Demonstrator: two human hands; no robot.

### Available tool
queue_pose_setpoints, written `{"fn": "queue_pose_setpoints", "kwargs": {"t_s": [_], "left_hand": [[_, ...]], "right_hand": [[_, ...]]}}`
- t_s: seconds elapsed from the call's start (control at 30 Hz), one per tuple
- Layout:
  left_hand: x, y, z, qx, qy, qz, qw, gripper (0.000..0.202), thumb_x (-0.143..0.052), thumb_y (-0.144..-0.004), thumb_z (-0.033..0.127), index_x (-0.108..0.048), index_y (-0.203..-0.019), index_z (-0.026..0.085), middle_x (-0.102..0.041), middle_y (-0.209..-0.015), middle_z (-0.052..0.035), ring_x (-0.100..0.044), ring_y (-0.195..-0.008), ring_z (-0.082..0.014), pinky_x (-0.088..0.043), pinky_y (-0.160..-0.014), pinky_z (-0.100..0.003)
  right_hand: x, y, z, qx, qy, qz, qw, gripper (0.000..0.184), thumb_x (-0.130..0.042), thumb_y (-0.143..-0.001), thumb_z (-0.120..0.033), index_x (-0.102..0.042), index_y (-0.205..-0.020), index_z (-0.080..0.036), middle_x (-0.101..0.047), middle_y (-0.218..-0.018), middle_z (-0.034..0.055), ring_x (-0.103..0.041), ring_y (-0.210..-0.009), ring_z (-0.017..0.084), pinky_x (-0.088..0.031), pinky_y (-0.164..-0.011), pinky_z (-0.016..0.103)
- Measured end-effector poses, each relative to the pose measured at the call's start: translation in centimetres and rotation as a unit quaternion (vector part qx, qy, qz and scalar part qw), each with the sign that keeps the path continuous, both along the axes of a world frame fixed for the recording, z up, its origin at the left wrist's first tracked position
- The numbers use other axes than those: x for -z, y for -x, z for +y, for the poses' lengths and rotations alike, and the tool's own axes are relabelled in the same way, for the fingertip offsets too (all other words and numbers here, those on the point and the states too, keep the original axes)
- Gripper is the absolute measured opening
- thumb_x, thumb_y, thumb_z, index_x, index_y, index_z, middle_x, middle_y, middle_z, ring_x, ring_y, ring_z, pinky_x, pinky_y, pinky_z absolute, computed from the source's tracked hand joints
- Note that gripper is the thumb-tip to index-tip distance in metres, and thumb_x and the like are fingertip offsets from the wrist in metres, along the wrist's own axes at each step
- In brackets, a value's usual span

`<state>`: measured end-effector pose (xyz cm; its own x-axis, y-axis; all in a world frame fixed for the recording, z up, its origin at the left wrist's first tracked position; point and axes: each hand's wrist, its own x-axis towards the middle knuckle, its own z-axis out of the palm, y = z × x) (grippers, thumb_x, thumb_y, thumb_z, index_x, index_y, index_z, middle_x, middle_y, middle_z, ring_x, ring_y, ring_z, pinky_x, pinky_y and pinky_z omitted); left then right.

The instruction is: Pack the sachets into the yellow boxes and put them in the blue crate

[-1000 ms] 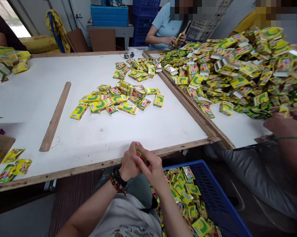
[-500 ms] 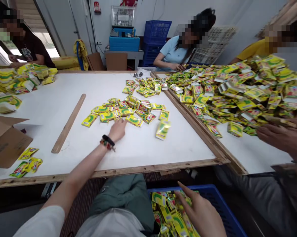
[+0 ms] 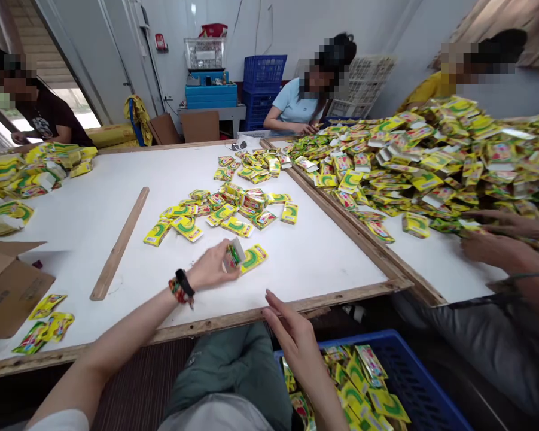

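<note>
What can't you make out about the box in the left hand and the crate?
Head view:
Box in the left hand: underside hidden by the hand.
Blue plastic crate: near end cut off by the bottom edge.
Yellow boxes in it: lower layers hidden by upper ones; print too small.

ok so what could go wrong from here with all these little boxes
The open carton in the left hand could lose its contents onto the white table if tipped.

The co-worker's hands reach into the carton heap, which might slide over the wooden rail.

The right hand hangs near the loaded blue crate, so a knock could spill cartons.
</note>
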<state>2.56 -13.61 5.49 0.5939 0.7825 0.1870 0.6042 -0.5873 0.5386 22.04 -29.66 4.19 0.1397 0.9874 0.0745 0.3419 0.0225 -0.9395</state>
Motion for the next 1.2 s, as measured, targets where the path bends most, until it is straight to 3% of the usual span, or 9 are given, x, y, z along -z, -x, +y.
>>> {"fn": "queue_pose_setpoints", "kwargs": {"t_s": [0.1,0.2,0.33,0.47,0.63,0.8,0.9,1.03,1.2], "left_hand": [[0.5,-2.2,-6.2,-0.029,0.047,-0.101,0.993,0.054,-0.067,-0.071,0.039,-0.04,-0.114,0.019,-0.058,-0.082,0.0003,-0.057,-0.067,-0.0175,-0.045,-0.06,-0.028],[2.1,-3.9,-10.1,-0.113,0.037,-0.187,0.975,0.05,-0.064,-0.071,0.034,-0.038,-0.111,0.02,-0.058,-0.085,-0.001,-0.057,-0.068,-0.0177,-0.046,-0.059,-0.028],[4.9,-5.4,-12.0,-0.177,0.016,-0.236,0.955,0.058,-0.061,-0.075,0.034,-0.033,-0.123,0.019,-0.061,-0.094,-0.005,-0.062,-0.074,-0.0193,-0.049,-0.062,-0.03],[7.1,-6.1,-12.7,-0.155,-0.1,-0.241,0.953,0.071,-0.062,-0.075,0.034,-0.025,-0.134,0.018,-0.056,-0.118,-0.0138,-0.063,-0.096,-0.0251,-0.052,-0.073,-0.036],[7.2,-6.0,-12.4,-0.052,-0.131,-0.273,0.952,0.063,-0.062,-0.072,0.025,-0.029,-0.125,0.025,-0.054,-0.123,-0.0108,-0.061,-0.104,-0.0237,-0.052,-0.077,-0.036],[5.8,-5.8,-12.1,-0.072,0.036,-0.229,0.97,0.075,-0.066,-0.068,0.027,-0.026,-0.131,0.022,-0.052,-0.125,-0.0122,-0.062,-0.1,-0.0238,-0.052,-0.079,-0.037],[5.4,-5.8,-12.1,-0.071,0.097,-0.171,0.978,0.059,-0.066,-0.068,0.03,-0.038,-0.12,0.022,-0.058,-0.109,-0.0069,-0.063,-0.091,-0.024,-0.051,-0.073,-0.036],[5.6,-6.1,-12.1,-0.088,0.091,-0.146,0.981,0.063,-0.066,-0.065,0.031,-0.038,-0.12,0.021,-0.058,-0.106,-0.0067,-0.062,-0.094,-0.0263,-0.05,-0.074,-0.037],[6.2,-6.2,-11.9,-0.115,0.097,-0.132,0.98,0.052,-0.065,-0.066,0.033,-0.041,-0.11,0.02,-0.057,-0.094,-0.0046,-0.06,-0.078,-0.0233,-0.048,-0.066,-0.035]], "right_hand": [[-1.2,2.5,1.3,-0.008,-0.024,0.119,0.993,0.042,-0.052,-0.09,-0.046,-0.067,-0.12,-0.02,-0.07,-0.116,0.0086,-0.064,-0.106,0.026,-0.051,-0.091,0.036],[-1.8,3.8,2.0,-0.018,-0.01,0.223,0.975,0.038,-0.051,-0.09,-0.047,-0.073,-0.106,-0.02,-0.075,-0.093,0.0036,-0.066,-0.085,0.021,-0.052,-0.079,0.031],[-1.2,4.0,2.0,0.026,0.081,0.385,0.919,0.034,-0.067,-0.077,-0.047,-0.076,-0.093,-0.018,-0.075,-0.087,0.0034,-0.065,-0.088,0.023,-0.05,-0.086,0.035],[-0.4,3.6,2.0,0.07,0.131,0.466,0.872,0.03,-0.076,-0.066,-0.039,-0.078,-0.09,-0.022,-0.076,-0.093,0.0034,-0.067,-0.094,0.024,-0.049,-0.091,0.037],[-0.6,2.2,1.9,0.008,0.13,0.391,0.911,0.03,-0.075,-0.065,-0.028,-0.078,-0.095,-0.023,-0.077,-0.096,0.0037,-0.069,-0.096,0.026,-0.051,-0.09,0.039],[-0.9,1.3,1.3,-0.042,-0.003,0.176,0.983,0.032,-0.067,-0.078,-0.027,-0.072,-0.109,-0.027,-0.071,-0.115,0.0035,-0.065,-0.11,0.027,-0.047,-0.099,0.043],[-0.7,1.7,1.2,-0.018,-0.046,0.1,0.994,0.031,-0.067,-0.079,-0.027,-0.072,-0.109,-0.025,-0.071,-0.114,0.0041,-0.067,-0.106,0.027,-0.05,-0.096,0.042],[-0.4,2.0,1.4,0.041,0.004,0.091,0.995,0.029,-0.06,-0.085,-0.03,-0.071,-0.11,-0.024,-0.074,-0.106,0.0014,-0.072,-0.094,0.026,-0.057,-0.084,0.04],[-0.4,1.7,1.5,-0.024,-0.022,0.042,0.999,0.032,-0.058,-0.088,-0.03,-0.068,-0.117,-0.023,-0.071,-0.115,0.0034,-0.07,-0.099,0.026,-0.055,-0.087,0.039]]}}
